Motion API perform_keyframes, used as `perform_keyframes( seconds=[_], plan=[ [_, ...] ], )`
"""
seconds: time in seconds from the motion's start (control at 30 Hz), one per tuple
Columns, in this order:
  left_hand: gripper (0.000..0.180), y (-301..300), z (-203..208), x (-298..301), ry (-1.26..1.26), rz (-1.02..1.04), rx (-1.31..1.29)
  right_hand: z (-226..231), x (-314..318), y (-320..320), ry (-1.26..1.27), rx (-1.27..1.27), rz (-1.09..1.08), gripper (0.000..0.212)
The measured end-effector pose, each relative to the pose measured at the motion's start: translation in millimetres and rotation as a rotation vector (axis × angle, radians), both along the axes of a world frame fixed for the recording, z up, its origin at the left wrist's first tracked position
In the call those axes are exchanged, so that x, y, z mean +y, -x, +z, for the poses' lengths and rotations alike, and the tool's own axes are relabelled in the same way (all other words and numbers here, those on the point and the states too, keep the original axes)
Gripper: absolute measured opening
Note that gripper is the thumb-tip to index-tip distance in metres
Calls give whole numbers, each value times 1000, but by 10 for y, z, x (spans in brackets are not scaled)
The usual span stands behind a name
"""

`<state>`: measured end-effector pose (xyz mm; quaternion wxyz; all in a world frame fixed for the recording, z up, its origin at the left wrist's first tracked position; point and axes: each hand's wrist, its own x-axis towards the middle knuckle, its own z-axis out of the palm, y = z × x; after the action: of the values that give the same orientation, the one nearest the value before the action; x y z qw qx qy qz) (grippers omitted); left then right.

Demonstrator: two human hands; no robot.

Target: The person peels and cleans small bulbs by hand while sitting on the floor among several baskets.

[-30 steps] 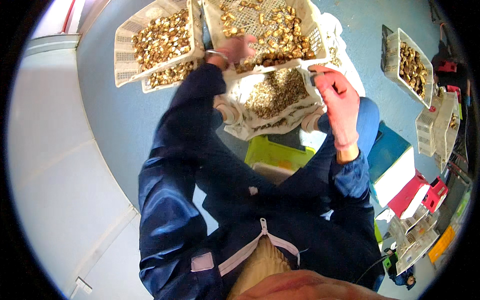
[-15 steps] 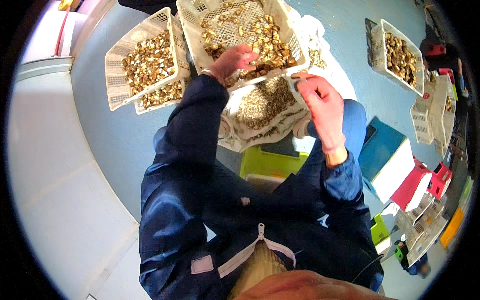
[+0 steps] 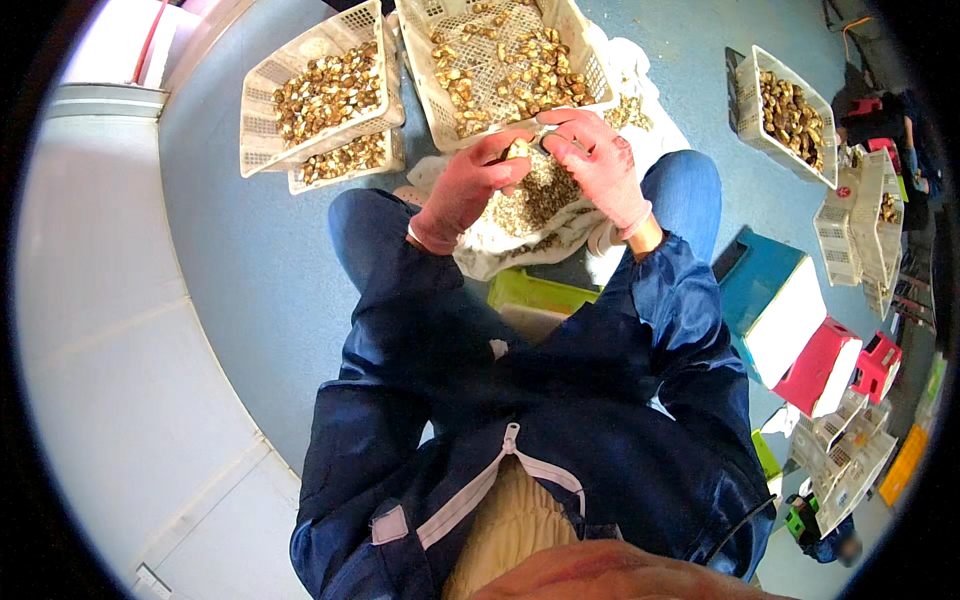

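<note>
My left hand [image 3: 462,193], in a pinkish glove, pinches a mushroom [image 3: 517,150] between thumb and fingers. My right hand [image 3: 603,165], gloved the same way, is closed close beside it. Something small and dark shows at its thumb and forefinger, too small to name. Both hands are over a white cloth or sack [image 3: 487,262] with a heap of small pale pieces [image 3: 530,206] in it. Just beyond them, a white plastic crate [image 3: 418,62] holds brown and cream mushrooms [image 3: 548,72], with part of its slotted base bare.
At the left, a tilted crate [image 3: 258,110] of mushrooms rests on another crate [image 3: 395,152]. Another mushroom crate [image 3: 748,100] stands far right. A blue stool [image 3: 760,285] and red stools [image 3: 818,365] are at my right. A green stool [image 3: 540,292] lies between my knees.
My left hand has come back from the mushrooms in the crate with one mushroom in it. My right hand has moved left to meet it. The view has shifted slightly.
</note>
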<state>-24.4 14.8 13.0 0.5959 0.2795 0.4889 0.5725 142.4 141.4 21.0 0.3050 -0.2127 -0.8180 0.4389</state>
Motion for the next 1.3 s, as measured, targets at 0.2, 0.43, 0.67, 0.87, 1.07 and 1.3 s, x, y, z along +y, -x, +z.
perform_keyframes(
  seconds=[0.2, 0.43, 0.67, 0.87, 1.07, 1.3],
  plan=[
    [46, -72, -14, -100, -34, -41, 421, 43, -42, 9, 33, 5, 130, 11],
    [49, -45, -142, -130, -120, -26, 475, 46, -37, 29, 15, -15, 149, 12],
    [50, -46, -150, -100, 63, 3, 174, -11, -49, 47, 5, -37, 159, 13],
    [44, -100, -27, -76, 65, -14, 173, 0, -66, 24, 59, -48, 180, 15],
    [33, -117, 14, -69, 54, -25, 469, -4, -98, 33, 91, -47, 143, 13],
    [39, -184, -34, -55, 35, 112, 705, -77, -86, 54, 131, -37, 99, 12]
  ],
)
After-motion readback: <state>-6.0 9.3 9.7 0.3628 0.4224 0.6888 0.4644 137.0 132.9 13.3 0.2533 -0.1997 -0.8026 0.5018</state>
